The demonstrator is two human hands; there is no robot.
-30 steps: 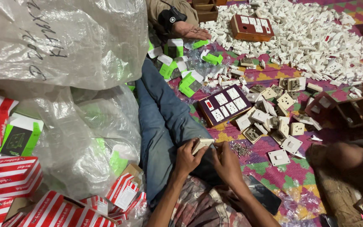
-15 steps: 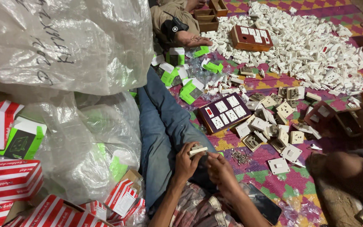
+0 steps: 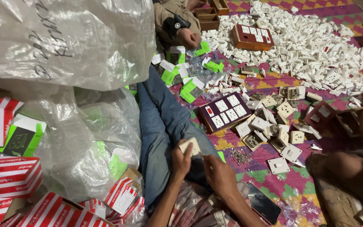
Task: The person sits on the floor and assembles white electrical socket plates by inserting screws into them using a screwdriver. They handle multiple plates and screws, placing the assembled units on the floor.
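Down over the outstretched denim leg (image 3: 160,126), the left hand (image 3: 182,160) pinches a small white socket plate (image 3: 190,146) between thumb and fingertips. Just right of those fingers the right hand (image 3: 219,175) is curled, fingertips pointing at the plate; whether it grips anything cannot be told. Beyond the fingers lies a dark switch board (image 3: 224,111), with loose screws (image 3: 241,156) to their right.

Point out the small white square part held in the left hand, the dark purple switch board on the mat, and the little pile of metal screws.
small white square part (image 3: 190,146), head view, on its pale flat face.
dark purple switch board (image 3: 224,112), head view, on its top panel.
pile of metal screws (image 3: 240,156), head view, at the heap's middle.
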